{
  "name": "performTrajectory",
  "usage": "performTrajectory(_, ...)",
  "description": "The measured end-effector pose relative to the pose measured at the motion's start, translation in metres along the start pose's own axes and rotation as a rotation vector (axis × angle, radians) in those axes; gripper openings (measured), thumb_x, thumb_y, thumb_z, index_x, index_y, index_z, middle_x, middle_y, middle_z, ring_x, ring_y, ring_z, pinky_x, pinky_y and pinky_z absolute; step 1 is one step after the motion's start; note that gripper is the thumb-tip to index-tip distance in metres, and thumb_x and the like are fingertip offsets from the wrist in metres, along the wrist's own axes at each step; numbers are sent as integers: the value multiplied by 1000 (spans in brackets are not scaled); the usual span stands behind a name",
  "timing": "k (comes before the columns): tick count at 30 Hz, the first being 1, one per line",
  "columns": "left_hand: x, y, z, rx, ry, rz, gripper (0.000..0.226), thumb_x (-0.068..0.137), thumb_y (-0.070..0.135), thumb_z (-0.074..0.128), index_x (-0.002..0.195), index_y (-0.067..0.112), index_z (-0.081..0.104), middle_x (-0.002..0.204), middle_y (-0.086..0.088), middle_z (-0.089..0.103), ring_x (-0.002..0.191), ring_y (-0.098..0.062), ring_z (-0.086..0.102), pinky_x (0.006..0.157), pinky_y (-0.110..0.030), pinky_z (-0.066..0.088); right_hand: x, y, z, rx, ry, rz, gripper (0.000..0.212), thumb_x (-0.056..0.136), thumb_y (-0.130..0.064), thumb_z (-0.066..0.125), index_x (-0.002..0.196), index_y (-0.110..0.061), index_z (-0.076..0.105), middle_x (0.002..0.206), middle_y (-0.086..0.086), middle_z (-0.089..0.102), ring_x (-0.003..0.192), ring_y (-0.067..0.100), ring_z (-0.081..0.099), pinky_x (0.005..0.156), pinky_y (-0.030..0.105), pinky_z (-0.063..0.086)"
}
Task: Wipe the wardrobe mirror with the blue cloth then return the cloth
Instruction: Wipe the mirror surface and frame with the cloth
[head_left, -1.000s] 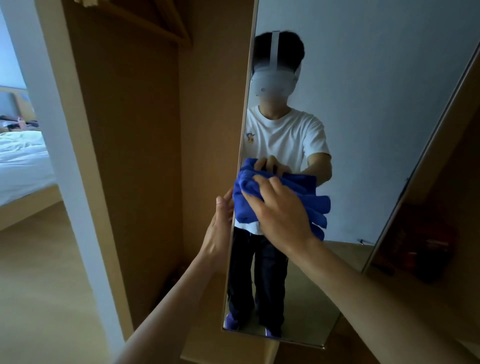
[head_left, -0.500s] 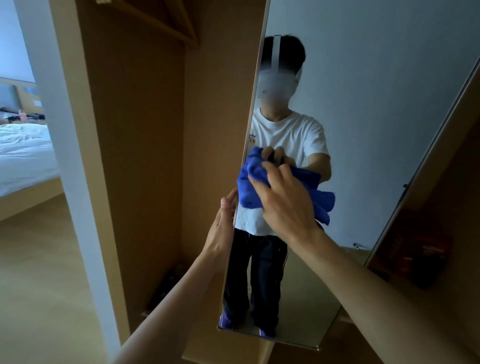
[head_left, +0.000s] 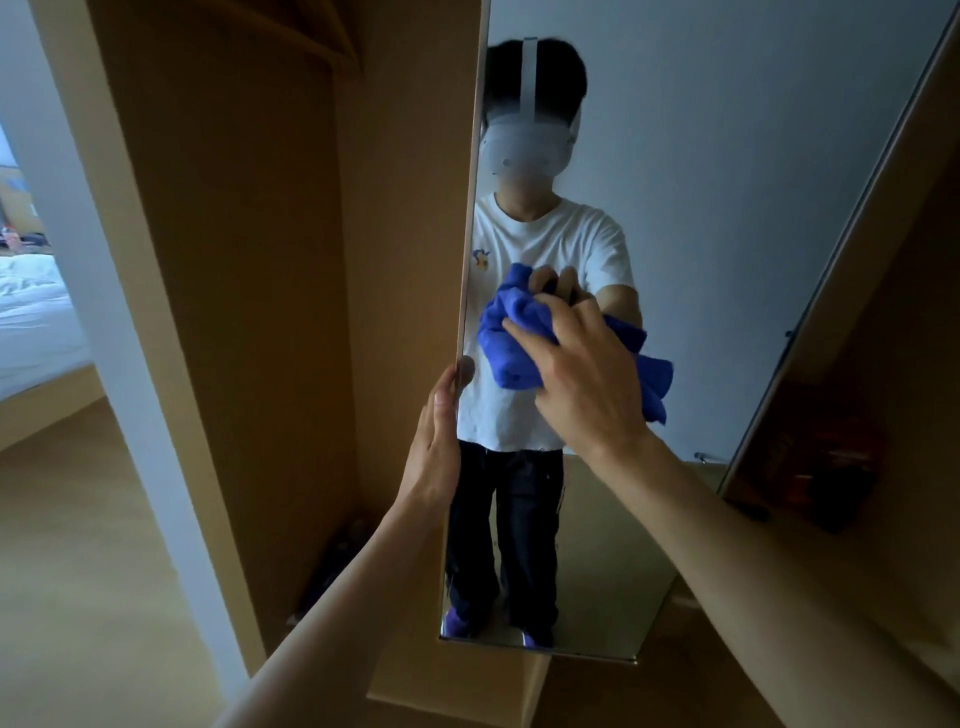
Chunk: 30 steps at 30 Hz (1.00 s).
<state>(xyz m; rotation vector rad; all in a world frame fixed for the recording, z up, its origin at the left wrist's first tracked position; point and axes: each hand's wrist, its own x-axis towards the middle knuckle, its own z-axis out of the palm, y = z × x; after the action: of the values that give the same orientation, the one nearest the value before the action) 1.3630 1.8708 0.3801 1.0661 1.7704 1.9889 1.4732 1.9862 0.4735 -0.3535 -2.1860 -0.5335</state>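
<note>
The wardrobe mirror (head_left: 727, 208) is a tall glass panel on an open wooden door and reflects me in a white shirt. A bunched blue cloth (head_left: 511, 343) lies against the glass at mid-height, near its left edge. My right hand (head_left: 587, 384) covers the cloth, fingers curved over it, and holds it against the mirror. My left hand (head_left: 434, 447) grips the mirror door's left edge just below the cloth, thumb on the front. Its fingers are hidden behind the door.
Left of the door is the open wardrobe interior (head_left: 249, 260) with dark items on its floor (head_left: 337, 561). A white post (head_left: 104, 312) stands further left, with a bed (head_left: 36, 322) beyond it. The mirror's bottom edge (head_left: 540, 649) sits low above the wooden floor.
My right hand has slid the cloth a little up the glass. My left hand keeps its hold on the door edge. My view has shifted slightly downward.
</note>
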Motion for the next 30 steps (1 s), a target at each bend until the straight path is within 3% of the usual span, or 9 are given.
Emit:
performTrajectory(4, 0, -5, 2, -13, 10, 24, 48, 112, 45, 17, 152, 39, 42, 151, 20, 50, 146, -1, 39, 127, -43, 27, -54, -11, 29, 33, -112, -137, 41, 76, 3, 63, 114, -10, 68, 129, 11, 58, 95, 30, 48, 71, 40, 48)
performTrajectory(8, -1, -6, 1, 9, 2, -8, 38, 112, 44, 18, 143, 53, 40, 146, 26, 49, 144, 3, 39, 127, -40, 26, -103, -13, 47, 62, -272, -197, 48, 74, -5, 76, 120, -15, 68, 133, 9, 60, 95, 28, 55, 73, 39, 55)
performTrajectory(13, -1, -16, 1, 29, -18, 65, 52, 112, 43, 17, 155, 27, 42, 153, 11, 51, 147, -7, 40, 127, -46, 26, -71, 5, 29, 81, -158, -83, 50, 80, -2, 66, 128, -17, 63, 131, 8, 58, 91, 28, 48, 69, 44, 48)
performTrajectory(19, -6, -30, 2, 104, -8, -3, 65, 101, 57, 19, 160, 31, 33, 161, 6, 41, 151, -11, 35, 127, -47, 24, -64, 25, 20, 77, -23, 25, 58, 78, 4, 59, 133, -14, 60, 127, 8, 58, 90, 28, 47, 72, 41, 47)
performTrajectory(24, -9, -40, 5, 181, 6, -58, 50, 111, 51, 22, 160, 45, 20, 166, 4, 28, 148, -9, 30, 116, -37, 25, -118, 9, 43, 94, -153, -61, 49, 80, 5, 66, 126, -11, 66, 131, 13, 61, 97, 32, 56, 77, 44, 53)
performTrajectory(27, -11, -44, 6, 207, -12, -78, 52, 110, 47, 31, 159, 51, 14, 158, 11, 32, 133, -1, 31, 108, -38, 28, -117, 15, 38, 78, -198, -80, 51, 79, 6, 66, 125, -13, 67, 130, 12, 62, 93, 34, 56, 67, 44, 49)
performTrajectory(30, -13, -45, 6, 233, -29, -83, 65, 97, 54, 37, 158, 54, 13, 123, 47, 38, 113, 19, 38, 102, -36, 31, -96, 28, 21, 79, -161, -34, 56, 74, 4, 64, 126, -15, 66, 128, 12, 61, 90, 34, 53, 64, 44, 47)
